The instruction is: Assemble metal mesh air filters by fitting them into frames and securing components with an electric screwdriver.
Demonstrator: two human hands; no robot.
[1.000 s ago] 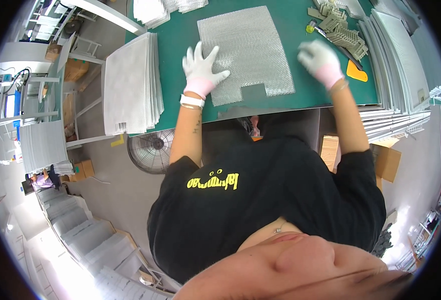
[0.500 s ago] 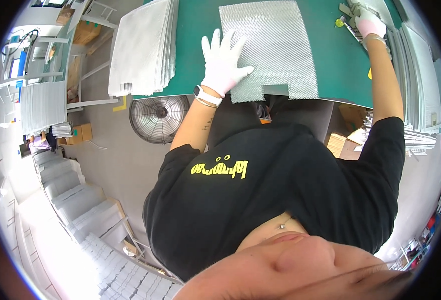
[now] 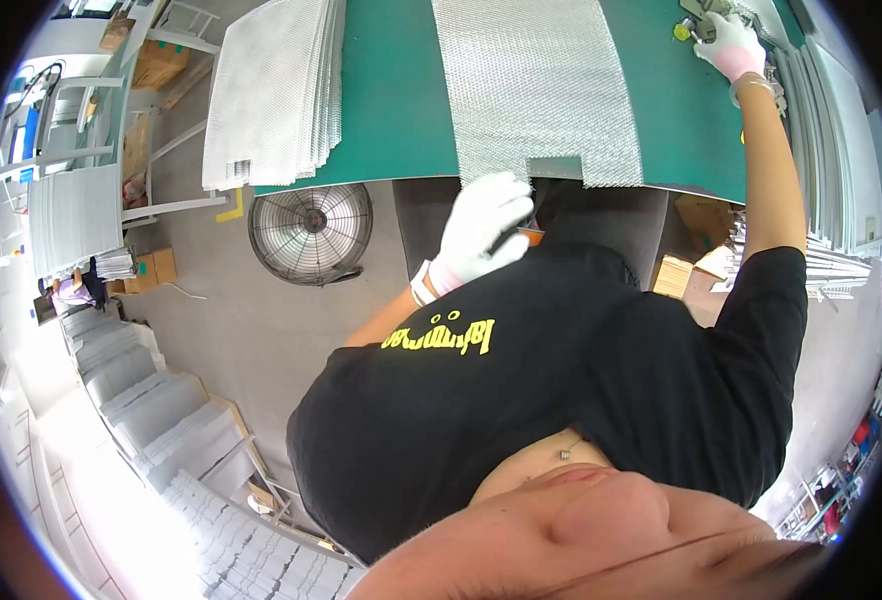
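Observation:
My left hand [image 3: 483, 230], in a white glove, is just below the near edge of a silvery mesh sheet [image 3: 536, 90]. Its fingers are bent and the thumb stands apart, with nothing seen between them. The fingertips overlap the sheet's left tab; whether they touch it I cannot tell. The sheet lies flat on the green tabletop [image 3: 391, 110], its notched edge over the front. At the far right, my right hand [image 3: 735, 48], also gloved, is closed at a pile of small grey metal parts [image 3: 751, 12]. A grey part shows between thumb and fingers.
A stack of similar mesh sheets [image 3: 271, 90] lies on the left of the table. More sheets stand at the right edge [image 3: 826, 150]. A small yellow-green object [image 3: 682, 31] lies near the metal parts. On the floor are a round fan [image 3: 311, 235] and cartons [image 3: 673, 277].
My left hand has come off the top of the mesh sheet and moved toward me, below its edge. My right hand has shifted slightly left, still at the metal parts.

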